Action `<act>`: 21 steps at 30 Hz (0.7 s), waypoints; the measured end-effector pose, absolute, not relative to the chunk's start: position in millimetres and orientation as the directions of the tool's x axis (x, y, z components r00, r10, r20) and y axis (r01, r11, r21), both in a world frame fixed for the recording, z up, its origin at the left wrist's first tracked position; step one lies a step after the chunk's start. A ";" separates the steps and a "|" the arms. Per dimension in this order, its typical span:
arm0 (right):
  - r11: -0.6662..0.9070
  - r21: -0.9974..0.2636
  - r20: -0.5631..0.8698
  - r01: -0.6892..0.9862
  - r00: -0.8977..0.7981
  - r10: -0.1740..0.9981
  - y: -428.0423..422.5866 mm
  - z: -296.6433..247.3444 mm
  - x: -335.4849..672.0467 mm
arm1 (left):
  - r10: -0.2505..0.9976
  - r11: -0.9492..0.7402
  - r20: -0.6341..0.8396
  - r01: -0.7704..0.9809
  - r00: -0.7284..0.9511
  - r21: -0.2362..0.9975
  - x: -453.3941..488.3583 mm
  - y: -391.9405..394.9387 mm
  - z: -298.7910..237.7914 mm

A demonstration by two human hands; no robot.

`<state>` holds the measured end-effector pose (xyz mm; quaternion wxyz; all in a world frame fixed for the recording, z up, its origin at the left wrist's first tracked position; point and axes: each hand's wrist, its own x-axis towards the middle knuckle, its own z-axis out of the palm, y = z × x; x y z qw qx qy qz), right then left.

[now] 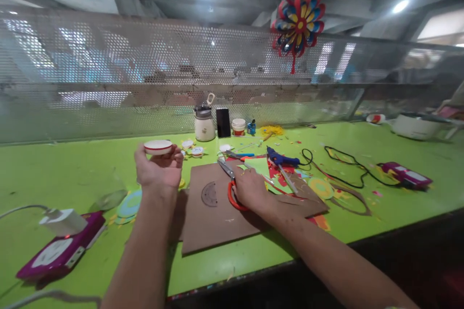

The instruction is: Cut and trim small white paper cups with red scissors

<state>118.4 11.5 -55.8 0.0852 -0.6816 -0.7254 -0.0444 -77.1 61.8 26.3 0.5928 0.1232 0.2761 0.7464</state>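
Raised over the left side of the bench, my left hand (159, 171) is palm up, its fingers closed around a round white disc with a red edge (158, 147). My right hand (252, 187) is at a pair of red-handled scissors (232, 195), fingers curled down by the handles; the fingertips are partly hidden. The blades point away from me above a brown cardboard sheet (206, 227). A clear protractor (209, 194) lies on that cardboard left of the scissors. Green paper (259, 166) and red scraps are just beyond my right hand.
A blue glue gun (282, 158) trails its black cord to a purple power strip (408, 175) at right. Another purple strip (60, 251) with a white plug is at left. A jug (205, 125), phone (223, 123) and tub (238, 127) stand at the back by the mesh screen.
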 end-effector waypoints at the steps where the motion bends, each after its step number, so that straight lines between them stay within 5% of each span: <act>1: 0.070 -0.058 0.191 0.996 -0.057 0.980 10.6 -54.7 118.9 | 0.951 -0.147 -0.147 -0.816 -0.273 0.560 -77.0 62.1 25.7; 8: 0.161 -0.232 0.294 0.959 -0.089 0.952 -6.9 -25.2 137.1 | 0.942 -0.198 -0.110 -0.792 -0.316 0.578 -79.4 65.1 21.4; 13: 0.364 -0.369 0.332 0.855 -0.245 0.911 -25.4 -1.1 168.7 | 0.963 -0.131 -0.091 -0.739 -0.252 0.661 -63.5 66.2 13.1; 21: 0.493 -0.441 0.404 0.750 -0.325 0.855 -13.6 -7.2 206.9 | 0.958 -0.278 0.216 -0.421 -0.190 0.863 -19.7 56.5 -7.8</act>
